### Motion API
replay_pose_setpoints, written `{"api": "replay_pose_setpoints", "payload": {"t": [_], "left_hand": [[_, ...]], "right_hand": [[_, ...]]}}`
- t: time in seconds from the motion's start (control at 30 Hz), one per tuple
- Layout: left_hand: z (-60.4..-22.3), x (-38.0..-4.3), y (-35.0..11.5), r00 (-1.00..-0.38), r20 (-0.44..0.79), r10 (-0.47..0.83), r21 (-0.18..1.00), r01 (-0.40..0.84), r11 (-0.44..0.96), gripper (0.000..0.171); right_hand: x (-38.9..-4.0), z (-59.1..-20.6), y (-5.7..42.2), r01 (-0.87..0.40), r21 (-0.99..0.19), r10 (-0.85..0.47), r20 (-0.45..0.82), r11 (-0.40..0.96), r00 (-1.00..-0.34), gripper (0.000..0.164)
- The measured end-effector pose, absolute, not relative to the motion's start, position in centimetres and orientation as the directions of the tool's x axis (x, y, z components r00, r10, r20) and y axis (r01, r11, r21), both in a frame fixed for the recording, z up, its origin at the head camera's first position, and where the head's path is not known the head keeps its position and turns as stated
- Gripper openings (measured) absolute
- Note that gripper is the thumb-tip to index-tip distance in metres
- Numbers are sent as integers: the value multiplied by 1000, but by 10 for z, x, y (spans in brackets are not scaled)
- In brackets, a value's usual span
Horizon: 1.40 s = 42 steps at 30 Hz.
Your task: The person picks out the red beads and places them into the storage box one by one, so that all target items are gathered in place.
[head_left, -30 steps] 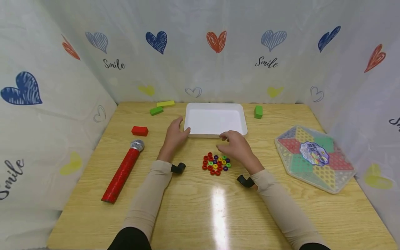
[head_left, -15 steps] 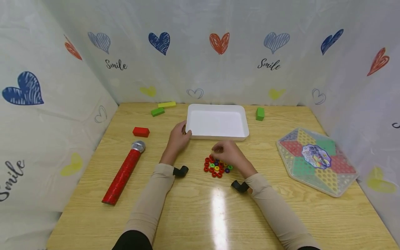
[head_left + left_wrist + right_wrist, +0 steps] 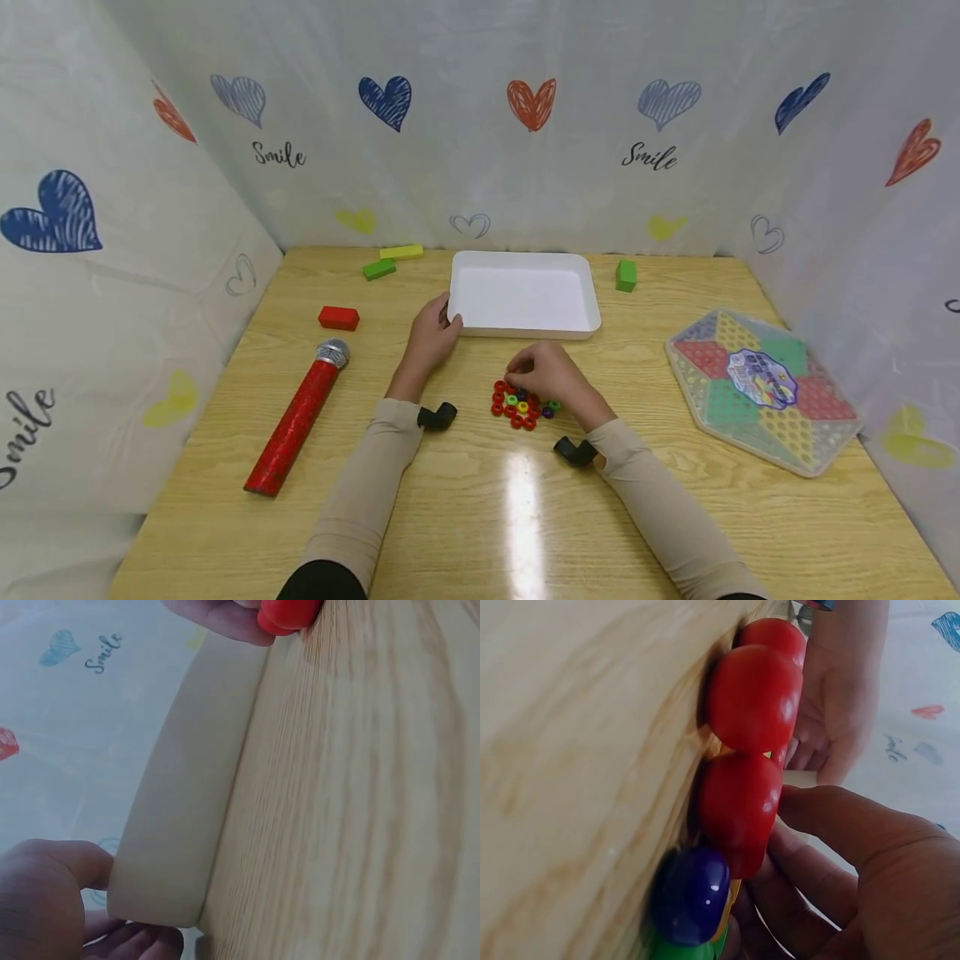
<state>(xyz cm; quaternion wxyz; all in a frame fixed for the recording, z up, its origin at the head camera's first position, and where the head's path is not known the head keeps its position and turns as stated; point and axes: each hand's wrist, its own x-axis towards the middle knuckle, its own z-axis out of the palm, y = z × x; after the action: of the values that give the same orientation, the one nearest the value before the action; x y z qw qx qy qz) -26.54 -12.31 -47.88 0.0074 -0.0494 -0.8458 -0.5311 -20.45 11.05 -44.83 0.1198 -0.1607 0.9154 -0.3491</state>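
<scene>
My left hand [image 3: 431, 340] grips the left front corner of a shallow white tray [image 3: 525, 332], thumb at the front wall and fingers around the side; the left wrist view shows this tray wall [image 3: 180, 787] up close. In front of the tray lies a small cluster of ring-shaped beads [image 3: 498, 397], red, yellow, green and purple. My right hand [image 3: 551, 371] is over the far side of this cluster, thumb and fingertips right at the beads. In the right wrist view, a red bead [image 3: 739, 799] partly hides those fingertips, so I cannot tell whether they pinch one.
A red glitter microphone [image 3: 292, 425] and a red block [image 3: 338, 317] lie to the left. Green [image 3: 378, 269] and yellow [image 3: 401, 252] blocks sit behind, another green block [image 3: 626, 275] right of the tray. A hexagonal Chinese checkers board [image 3: 727, 417] lies at the right.
My right hand has moved from the tray's front edge back down to the beads, its fingers closing in. My left hand has settled on the tray's corner. The view has shifted slightly.
</scene>
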Motion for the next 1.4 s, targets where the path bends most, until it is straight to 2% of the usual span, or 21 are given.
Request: {"api": "replay_pose_setpoints", "payload": {"t": [0.4,0.67,1.03,1.4], "left_hand": [[-475,-265,-127,-996,76,55,894,92,439,64],[-476,-267,-127,-994,90,59,889,107,446,63],[-477,-267,-126,-994,85,74,907,108,407,65],[-482,-261,-124,-993,94,76,900,117,419,64]], "right_hand": [[-211,-448,105,-214,-693,-383,-98,689,-919,8],[-219,-438,109,-207,-702,-371,-87,682,-924,14],[-243,-417,123,-278,-668,-368,7,690,-930,13],[-271,-410,137,-222,-668,-303,-6,711,-953,19]]}}
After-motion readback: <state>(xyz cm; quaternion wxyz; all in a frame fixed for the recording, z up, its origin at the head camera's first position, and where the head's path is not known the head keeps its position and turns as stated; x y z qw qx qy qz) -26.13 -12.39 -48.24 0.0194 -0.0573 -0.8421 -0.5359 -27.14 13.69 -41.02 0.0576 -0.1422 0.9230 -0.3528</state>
